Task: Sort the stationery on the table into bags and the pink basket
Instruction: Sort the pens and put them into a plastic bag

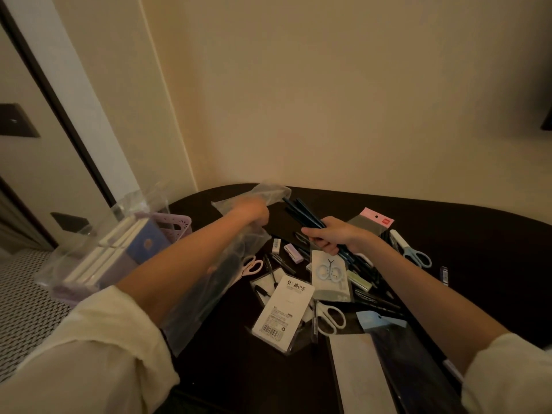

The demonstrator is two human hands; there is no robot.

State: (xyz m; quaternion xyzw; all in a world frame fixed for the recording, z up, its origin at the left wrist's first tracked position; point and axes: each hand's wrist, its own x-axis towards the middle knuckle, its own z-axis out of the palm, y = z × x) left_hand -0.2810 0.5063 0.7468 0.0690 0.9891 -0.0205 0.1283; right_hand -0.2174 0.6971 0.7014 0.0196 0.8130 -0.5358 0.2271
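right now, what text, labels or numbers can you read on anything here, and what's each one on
White card pack: a bold line of Chinese characters near its top, too blurred to quote; small print and a barcode with digits near its bottom, too small to read.
Packaged scissors card: no readable text.
Pink header card: a red square logo, unreadable.
Blue notebook in the pink basket: a faint emblem, unreadable.

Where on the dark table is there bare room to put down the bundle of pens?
Bare table lies along the far edge by the wall, beyond the pink-topped packet. Another bare patch lies at the near left, below the barcode packet. Crowded: the middle, around the white scissors.
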